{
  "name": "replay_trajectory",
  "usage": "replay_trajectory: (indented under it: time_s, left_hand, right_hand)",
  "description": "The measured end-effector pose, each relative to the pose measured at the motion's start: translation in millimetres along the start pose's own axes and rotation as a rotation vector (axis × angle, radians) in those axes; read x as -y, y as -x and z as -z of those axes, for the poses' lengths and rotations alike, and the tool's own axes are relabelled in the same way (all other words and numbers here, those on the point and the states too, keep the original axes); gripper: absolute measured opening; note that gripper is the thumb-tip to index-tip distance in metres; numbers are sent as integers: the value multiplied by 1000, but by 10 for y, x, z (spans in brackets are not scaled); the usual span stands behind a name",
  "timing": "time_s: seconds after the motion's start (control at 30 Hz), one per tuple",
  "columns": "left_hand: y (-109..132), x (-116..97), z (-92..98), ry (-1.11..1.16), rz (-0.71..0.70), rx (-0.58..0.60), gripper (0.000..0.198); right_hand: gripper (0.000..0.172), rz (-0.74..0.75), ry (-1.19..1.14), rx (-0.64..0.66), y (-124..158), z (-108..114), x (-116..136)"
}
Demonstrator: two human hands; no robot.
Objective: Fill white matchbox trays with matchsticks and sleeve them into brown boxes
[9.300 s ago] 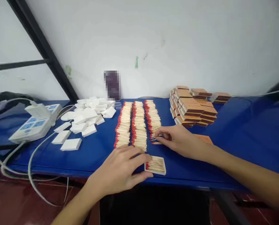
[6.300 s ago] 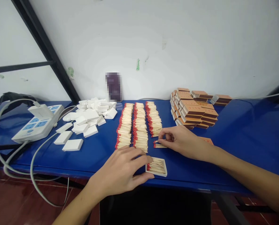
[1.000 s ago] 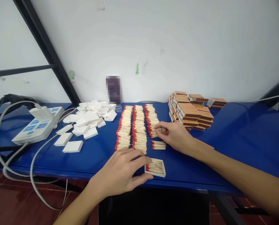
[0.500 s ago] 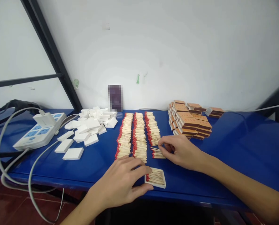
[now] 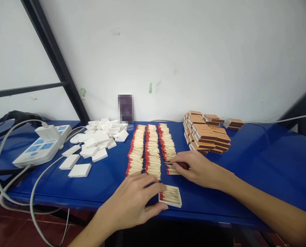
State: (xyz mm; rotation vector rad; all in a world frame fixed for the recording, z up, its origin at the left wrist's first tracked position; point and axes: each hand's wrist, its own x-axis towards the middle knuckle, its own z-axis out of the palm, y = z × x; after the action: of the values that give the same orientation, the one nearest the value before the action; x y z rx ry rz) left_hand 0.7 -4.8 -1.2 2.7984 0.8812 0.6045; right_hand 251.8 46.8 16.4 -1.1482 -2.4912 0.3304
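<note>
Blue-topped desk point(image 5: 258, 157) against a pale, scuffed wall point(image 5: 207, 51). On it, the left hand point(image 5: 139, 195) grips a white matchbox tray point(image 5: 177, 206) by its left end, forefinger at the far corner and thumb at the near one. Red-headed matches point(image 5: 171, 195) lie inside, heads leftward. The tray's long axis runs left to right, its right end tipped slightly toward the person.

Beyond the tray, the right hand point(image 5: 196, 168) has thumb and forefinger drawn together over a small match cluster point(image 5: 171, 170); whether a stick is pinched, I cannot tell. From those fingertips the tray lies straight back toward the person, near but apart. The cluster's sticks point much the same way as the tray, heads left too, and the right hand is the nearer to them.

Farther beyond the tray stand three match rows point(image 5: 153, 147). Past its right end rise stacked matchboxes point(image 5: 207, 132); far off its left, a heap of white trays point(image 5: 98, 135) and a power strip point(image 5: 42, 145).
</note>
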Motion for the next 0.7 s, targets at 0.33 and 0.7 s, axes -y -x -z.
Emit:
replay_trajectory:
  time_s: [0.33, 0.7]
  left_hand:
    - [-5, -7, 8, -8, -9, -10, 23]
    - [-5, -15, 17, 4, 1, 4, 23]
  right_hand:
    - [24, 27, 74, -16, 52, 7, 1]
    - [24, -63, 36, 134, 80, 129, 39]
